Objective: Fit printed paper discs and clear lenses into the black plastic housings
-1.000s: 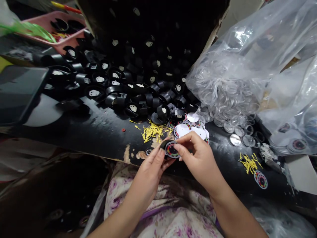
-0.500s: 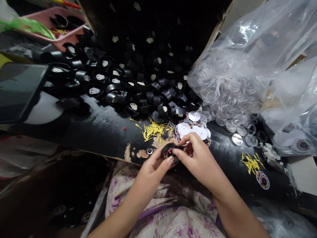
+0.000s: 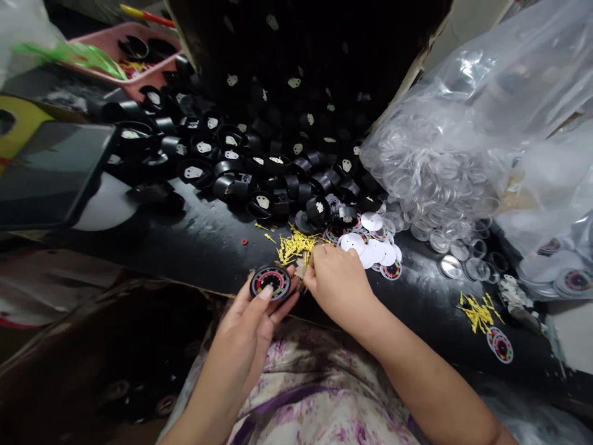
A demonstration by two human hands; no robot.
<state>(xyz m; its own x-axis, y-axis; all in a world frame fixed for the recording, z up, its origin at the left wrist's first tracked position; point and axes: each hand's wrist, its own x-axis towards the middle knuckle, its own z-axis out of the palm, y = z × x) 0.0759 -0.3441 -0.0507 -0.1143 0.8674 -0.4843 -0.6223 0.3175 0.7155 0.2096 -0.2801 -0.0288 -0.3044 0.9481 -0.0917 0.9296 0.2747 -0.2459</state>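
Observation:
My left hand (image 3: 252,324) is closed around a round black gauge case (image 3: 278,282), with the thumb lying on its printed dial face. The dial is black with red, green and white markings and faces up. Just to the right, my right hand (image 3: 340,278) is curled with its fingertips down at the near edge of a pile of yellow pointers (image 3: 293,249). Whatever those fingers pinch is hidden from view. Beside that hand lie overlapping dial discs (image 3: 377,252), several with their white side up.
Many black cases (image 3: 229,167) are heaped at the back. To the right are clear round covers (image 3: 435,185) in a plastic bag (image 3: 482,80), and a second bunch of yellow pointers (image 3: 479,314). A dark-screened device (image 3: 55,170) and a pink basket (image 3: 160,77) stand left.
My right hand has left the gauge case and moved to the yellow pointers. My left hand has carried the case to the left, and its dial now shows more fully. The view has shifted slightly.

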